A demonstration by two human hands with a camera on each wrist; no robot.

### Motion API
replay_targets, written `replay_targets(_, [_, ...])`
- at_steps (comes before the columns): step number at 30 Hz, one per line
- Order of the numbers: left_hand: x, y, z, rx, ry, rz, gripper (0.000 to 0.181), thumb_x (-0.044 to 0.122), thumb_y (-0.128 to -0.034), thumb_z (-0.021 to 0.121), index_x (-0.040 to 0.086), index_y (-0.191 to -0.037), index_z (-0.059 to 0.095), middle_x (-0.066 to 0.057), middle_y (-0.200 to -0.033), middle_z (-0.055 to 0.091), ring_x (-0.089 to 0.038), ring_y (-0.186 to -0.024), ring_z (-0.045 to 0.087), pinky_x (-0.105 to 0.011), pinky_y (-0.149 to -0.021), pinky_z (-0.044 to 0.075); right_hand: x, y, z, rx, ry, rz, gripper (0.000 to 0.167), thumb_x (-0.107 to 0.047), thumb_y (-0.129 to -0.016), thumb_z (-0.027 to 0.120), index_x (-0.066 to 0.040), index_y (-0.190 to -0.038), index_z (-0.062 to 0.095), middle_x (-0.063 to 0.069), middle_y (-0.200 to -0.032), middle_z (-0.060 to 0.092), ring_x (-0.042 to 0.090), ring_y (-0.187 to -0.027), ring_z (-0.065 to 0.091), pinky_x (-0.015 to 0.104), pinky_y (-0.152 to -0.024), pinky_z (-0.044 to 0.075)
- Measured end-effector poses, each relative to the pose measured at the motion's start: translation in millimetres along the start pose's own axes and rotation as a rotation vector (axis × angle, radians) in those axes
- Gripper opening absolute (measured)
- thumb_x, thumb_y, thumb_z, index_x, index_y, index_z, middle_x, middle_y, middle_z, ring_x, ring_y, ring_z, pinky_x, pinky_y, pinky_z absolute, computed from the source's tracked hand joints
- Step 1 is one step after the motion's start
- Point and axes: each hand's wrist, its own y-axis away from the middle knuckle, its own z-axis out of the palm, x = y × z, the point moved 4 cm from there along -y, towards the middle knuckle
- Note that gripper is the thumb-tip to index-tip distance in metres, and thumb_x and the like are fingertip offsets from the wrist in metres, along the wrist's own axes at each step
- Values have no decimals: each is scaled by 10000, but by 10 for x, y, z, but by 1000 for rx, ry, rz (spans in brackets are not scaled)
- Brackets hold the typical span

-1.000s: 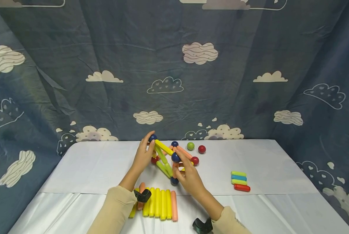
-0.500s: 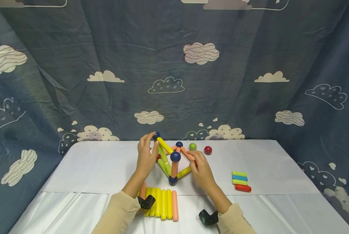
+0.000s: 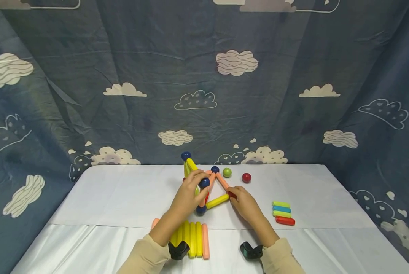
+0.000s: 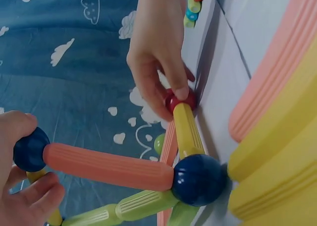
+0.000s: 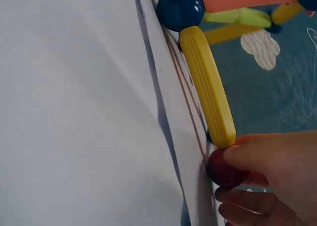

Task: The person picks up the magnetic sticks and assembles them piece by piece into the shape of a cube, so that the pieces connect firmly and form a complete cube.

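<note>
Nearest me on the worktop (image 3: 98, 201) is a row of yellow and pink sticks (image 3: 192, 243). Beyond it the person's left hand (image 3: 190, 194) has its fingers curled round a blue ball (image 3: 204, 183), an upper corner of the stick-and-ball frame (image 3: 212, 182) standing mid-worktop. Behind sits a green ball (image 3: 226, 172). The right hand (image 3: 246, 203) pinches the frame's low red ball (image 5: 226, 169) between bent fingers. A loose red ball (image 3: 247, 177) rests behind that hand, then four short sticks (image 3: 281, 209).

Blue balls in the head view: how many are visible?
4: a blue ball held in the left hand, another below it, a third at upper left, a fourth behind, near the green ball. Others may be hidden.
</note>
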Motion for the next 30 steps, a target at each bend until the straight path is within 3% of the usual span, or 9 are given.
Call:
replay_targets(7, [-147,-33,-64,-33,66,-58,299,125,-865,591,113,-1158,531,-40,-1290,437,-187,-1180,428,-330,-944,366,-26,97,-3,-43,-22,42,369,-112,-781,702,-104,-1141,621,57,-922,553,166,-776,505,346,-737,478])
replay_targets(15, [-372,-45,-159,-40,317,-73,278,35,-857,582,101,-1124,544,-19,-1275,459,-166,-1172,434,-312,-915,388,-121,187,-4,-52,-32,-19,360,-166,-765,721,-81,-1104,635,7,-838,529,131,-699,460,265,-636,445])
replay_targets(19, [-343,-43,-256,-54,414,-68,263,-18,-852,572,27,-1109,540,-107,-1259,466,-245,-1161,446,-355,-911,392,-124,187,-11,-41,-34,-30,358,-161,-763,723,-74,-1099,635,7,-835,528,129,-699,460,267,-638,449])
replay_targets(24, [-230,-49,-360,-92,473,-91,280,-25,-857,562,-60,-1129,501,-189,-1275,432,-317,-1167,431,-410,-918,376,-127,192,-10,-46,-49,-20,401,-173,-763,725,-91,-1140,615,50,-929,551,151,-772,495,312,-717,480])
replay_targets(30, [-320,-53,-333,-104,511,-98,275,-3,-862,572,-39,-1127,510,-164,-1285,435,-292,-1165,437,-412,-923,378,-232,307,-46,-4,-44,-34,563,-242,-733,754,-127,-1237,530,132,-1147,482,257,-1002,473,409,-844,449])
